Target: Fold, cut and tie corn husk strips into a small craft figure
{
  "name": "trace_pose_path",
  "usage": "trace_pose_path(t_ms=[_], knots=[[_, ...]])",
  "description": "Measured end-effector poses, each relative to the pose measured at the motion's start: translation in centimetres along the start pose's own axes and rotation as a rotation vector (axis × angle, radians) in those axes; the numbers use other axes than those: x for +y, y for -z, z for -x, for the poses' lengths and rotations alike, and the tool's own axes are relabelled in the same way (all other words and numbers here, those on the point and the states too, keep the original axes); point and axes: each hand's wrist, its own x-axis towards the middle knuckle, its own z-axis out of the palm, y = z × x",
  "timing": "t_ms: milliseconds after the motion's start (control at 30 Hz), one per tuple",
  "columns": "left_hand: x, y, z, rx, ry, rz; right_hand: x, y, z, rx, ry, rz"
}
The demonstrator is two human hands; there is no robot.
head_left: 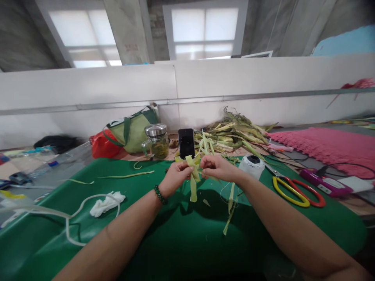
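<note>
My left hand [176, 176] is closed, with thumb and fingers pinching a bundle of pale green leaf strips [193, 186]. One flat strip hangs down below the fingers. Close beside it, my right hand [216, 167] has its fingers curled together at the right side of the bundle, pinching a strip there; its fingertips are partly hidden. Both hands are above the green mat [181, 242]. A few loose strips [230, 207] and a thin white thread lie under my right forearm.
Behind my hands stand a phone [186, 143], a glass jar mug [156, 142] and a heap of leaves [237, 132]. To the right are a thread spool [252, 166], scissors [299, 191] and a purple power strip [325, 183]. White tissue [107, 203] and a white cord [67, 230] lie left.
</note>
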Motion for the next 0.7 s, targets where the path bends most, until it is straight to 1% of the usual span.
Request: trace_pose_path(t_ms=[133,200,333,400,467,500,567,633,700], knots=[[-0.21,0.12,-0.15,-0.024,-0.015,-0.026,-0.24,-0.33,0.38,0.046,0.082,0.193],[-0.32,0.19,-0.24,-0.047,-0.021,-0.047,-0.11,-0.44,0.40,0.025,0.092,0.175],[-0.42,0.28,-0.36,-0.110,-0.054,-0.057,0.10,-0.46,0.30,-0.014,0.058,0.051],[-0.45,0.24,-0.34,-0.124,-0.066,-0.070,0.18,-0.47,0.24,0.002,0.046,0.076],[-0.47,0.13,-0.29,-0.127,-0.074,-0.099,0.28,-0.49,0.15,0.078,0.056,0.191],[-0.49,0.05,-0.25,-0.129,-0.078,-0.118,0.32,-0.50,0.10,0.136,0.081,0.273],[-0.53,-0.13,-0.17,-0.138,-0.086,-0.157,0.35,-0.51,-0.02,0.242,0.177,0.413],[-0.60,-0.33,-0.09,-0.148,-0.086,-0.192,0.26,-0.53,-0.11,0.264,0.272,0.459],[-0.70,-0.51,-0.03,-0.160,-0.072,-0.203,0.06,-0.57,-0.14,0.239,0.319,0.452]])
